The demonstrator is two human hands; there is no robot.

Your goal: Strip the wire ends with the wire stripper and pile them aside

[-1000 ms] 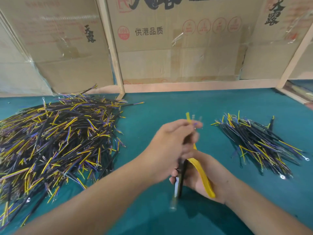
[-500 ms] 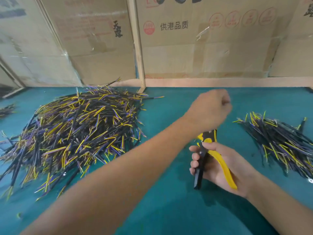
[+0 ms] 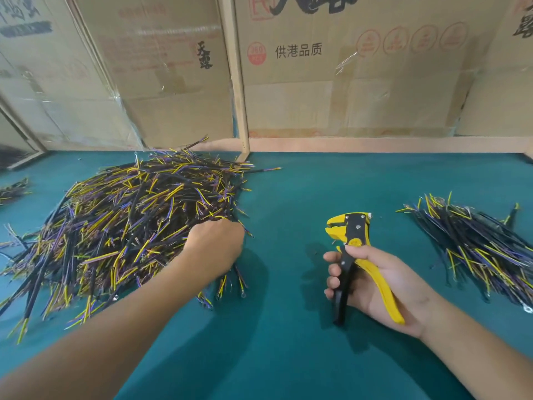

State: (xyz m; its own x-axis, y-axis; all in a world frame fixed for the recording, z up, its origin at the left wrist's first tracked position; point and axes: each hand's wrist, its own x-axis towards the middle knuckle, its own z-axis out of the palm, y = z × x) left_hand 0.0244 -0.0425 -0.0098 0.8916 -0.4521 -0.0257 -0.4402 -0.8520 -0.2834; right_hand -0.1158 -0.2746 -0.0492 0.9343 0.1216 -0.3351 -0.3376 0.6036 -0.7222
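my left hand sits knuckles-up on the near edge of the big wire pile, fingers curled under; whether it has a wire yet i cannot tell. my right hand grips the wire stripper, handles spread, between that pile and the smaller wire pile on the desk. risk, in my judgement: tangled strands snag and several lift together, scattering wires.

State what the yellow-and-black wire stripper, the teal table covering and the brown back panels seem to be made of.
Yellow-and-black wire stripper: glossy yellow handles, probably plastic; black plate with shiny rivets, probably metal.
Teal table covering: matte and seamless, perhaps felt or rubber mat.
Brown back panels: corrugated cardboard, printed, patched with clear tape.
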